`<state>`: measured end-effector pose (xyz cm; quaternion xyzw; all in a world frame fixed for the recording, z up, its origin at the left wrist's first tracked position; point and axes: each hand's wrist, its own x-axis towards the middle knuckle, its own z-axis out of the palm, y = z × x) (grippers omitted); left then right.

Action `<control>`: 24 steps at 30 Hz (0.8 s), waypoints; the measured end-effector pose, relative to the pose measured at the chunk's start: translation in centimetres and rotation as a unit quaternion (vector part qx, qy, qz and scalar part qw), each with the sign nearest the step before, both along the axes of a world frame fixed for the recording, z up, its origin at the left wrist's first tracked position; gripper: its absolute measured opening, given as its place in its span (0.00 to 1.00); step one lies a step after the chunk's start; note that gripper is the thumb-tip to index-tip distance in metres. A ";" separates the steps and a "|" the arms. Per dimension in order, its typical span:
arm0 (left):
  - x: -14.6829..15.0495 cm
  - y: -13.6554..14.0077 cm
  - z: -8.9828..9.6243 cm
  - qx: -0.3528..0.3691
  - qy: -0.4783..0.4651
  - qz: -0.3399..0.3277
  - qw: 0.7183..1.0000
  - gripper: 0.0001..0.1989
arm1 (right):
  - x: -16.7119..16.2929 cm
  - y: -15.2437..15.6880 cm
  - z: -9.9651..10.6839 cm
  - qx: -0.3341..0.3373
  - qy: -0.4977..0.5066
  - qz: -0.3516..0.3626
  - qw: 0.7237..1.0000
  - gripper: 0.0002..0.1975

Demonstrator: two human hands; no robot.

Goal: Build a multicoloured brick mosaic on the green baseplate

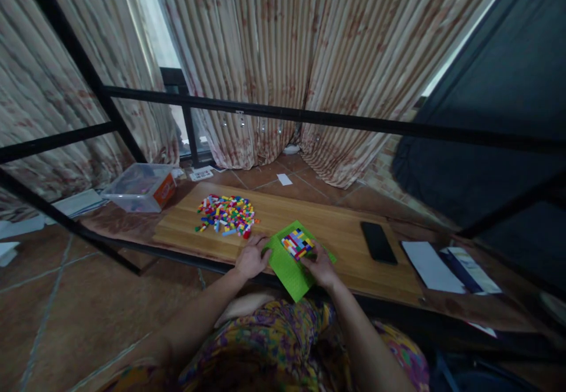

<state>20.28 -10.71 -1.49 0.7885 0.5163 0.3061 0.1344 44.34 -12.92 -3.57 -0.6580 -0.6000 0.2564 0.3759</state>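
Note:
A green building-brick baseplate (289,275) lies at an angle over the front edge of the wooden board, its near corner sticking out towards my lap. On its upper part sits a block of multicoloured bricks (297,243) packed side by side. My left hand (253,259) grips the plate's left edge, thumb bent against it. At the right side of the brick block, my right hand (322,267) has its fingers bent together at the bricks; what they pinch, if anything, is hidden. Left of the plate, a pile of loose bricks (227,212) in mixed colours is spread out.
The wooden board (345,239) rests on a low table. A clear plastic box (137,188) with an orange label stands at the left. A black phone (378,242) and white paper (431,267) lie at the right. A black metal bar (283,111) crosses beyond the table, before curtains.

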 end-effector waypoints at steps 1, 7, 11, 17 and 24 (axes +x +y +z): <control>0.1 0.1 -0.1 -0.001 -0.006 0.004 1.000 0.15 | -0.1 -0.3 0.1 -0.009 0.005 -0.011 1.000 0.33; 0.4 0.5 -1.0 0.014 -0.039 0.003 0.999 0.12 | -1.8 -1.4 1.5 -0.038 -0.033 -0.066 0.997 0.37; 0.2 0.6 -1.3 0.037 -0.024 -0.006 0.999 0.12 | -2.6 -1.7 2.1 -0.041 -0.064 -0.084 0.994 0.36; -0.8 0.1 -1.3 0.026 0.006 -0.043 0.999 0.19 | -2.6 -1.6 1.3 -0.038 -0.093 -0.090 0.991 0.33; -1.4 0.0 -1.5 -0.019 -0.010 -0.095 0.995 0.24 | -2.3 -2.7 0.1 -0.069 -0.086 -0.108 0.988 0.39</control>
